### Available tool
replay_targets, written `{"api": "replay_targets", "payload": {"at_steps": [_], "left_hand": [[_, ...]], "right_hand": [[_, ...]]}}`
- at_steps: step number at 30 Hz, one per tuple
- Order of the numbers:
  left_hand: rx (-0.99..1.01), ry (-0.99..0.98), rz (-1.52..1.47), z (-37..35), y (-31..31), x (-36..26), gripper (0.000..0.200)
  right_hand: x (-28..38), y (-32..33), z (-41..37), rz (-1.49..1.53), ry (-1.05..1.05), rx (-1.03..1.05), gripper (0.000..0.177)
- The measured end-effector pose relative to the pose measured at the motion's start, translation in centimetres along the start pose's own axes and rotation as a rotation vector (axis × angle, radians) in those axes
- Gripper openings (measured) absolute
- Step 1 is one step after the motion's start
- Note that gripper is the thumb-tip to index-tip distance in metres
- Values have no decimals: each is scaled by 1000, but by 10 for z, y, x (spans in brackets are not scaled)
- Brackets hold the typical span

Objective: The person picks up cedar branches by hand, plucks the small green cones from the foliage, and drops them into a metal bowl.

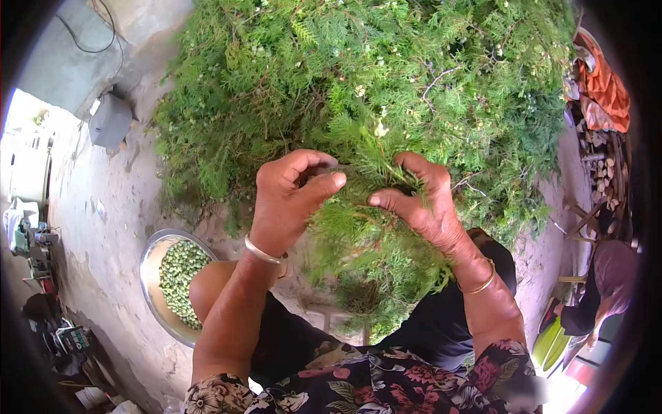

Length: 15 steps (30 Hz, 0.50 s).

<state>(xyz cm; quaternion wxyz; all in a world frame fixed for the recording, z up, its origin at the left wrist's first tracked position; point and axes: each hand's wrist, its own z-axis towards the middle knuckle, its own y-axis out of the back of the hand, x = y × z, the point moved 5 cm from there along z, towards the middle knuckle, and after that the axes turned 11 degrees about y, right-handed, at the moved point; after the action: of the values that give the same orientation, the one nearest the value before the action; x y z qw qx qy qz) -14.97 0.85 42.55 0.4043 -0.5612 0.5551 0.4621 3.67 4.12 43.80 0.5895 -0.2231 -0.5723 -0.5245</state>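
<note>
My right hand (424,200) holds a green cypress sprig (376,155) between its thumb and curled fingers, and feathery leaves stick out on both sides of the grip. Facing it from the left is my left hand (296,196), beside the sprig. Its fingers are bent, and a small gap shows between the thumb and the forefinger, with nothing visible there. More loose foliage (379,255) lies below both hands, between my knees. Beyond them rises a large heap of cypress branches (276,76), dotted with small pale green cones.
A metal basin (149,290) with many small green cones (181,279) stands on the floor by my left knee. A grey bucket-like container (110,122) is farther left. At right are orange cloth (607,90), stacked firewood (603,172) and another person's leg (586,310).
</note>
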Motion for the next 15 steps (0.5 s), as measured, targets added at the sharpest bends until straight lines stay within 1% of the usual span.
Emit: {"api": "replay_targets", "payload": {"at_steps": [1,2,3,5,7,8,10,11,13,14,15], "left_hand": [[-2,3,-2,1,0,5,21],[48,-60,74,1,-2,7,20],[98,-121,150,1,-6,8,19],[104,-116,184,0,-7,7,18],[202,146,210,-1,-8,16,18],[200,150,208,-1,-8,17,18],[192,93,329,0,-7,15,31],[192,95,328,1,-8,18,31],[223,-33,250,2,-11,19,33],[222,-31,250,3,-10,21,33],[285,42,307,4,-11,25,32]], "right_hand": [[4,-1,-1,-142,133,34,32],[5,-3,-3,-229,238,70,36],[-3,-4,-6,-227,233,74,36],[-5,-5,-11,-269,399,42,40],[-1,-3,-14,-283,401,24,42],[1,-1,-15,-297,405,6,43],[4,0,-13,-310,430,23,41],[5,0,-13,-326,456,38,39],[2,-1,-16,-331,490,35,42],[2,-1,-17,-336,525,31,45],[2,-1,-18,-334,525,32,45]]}}
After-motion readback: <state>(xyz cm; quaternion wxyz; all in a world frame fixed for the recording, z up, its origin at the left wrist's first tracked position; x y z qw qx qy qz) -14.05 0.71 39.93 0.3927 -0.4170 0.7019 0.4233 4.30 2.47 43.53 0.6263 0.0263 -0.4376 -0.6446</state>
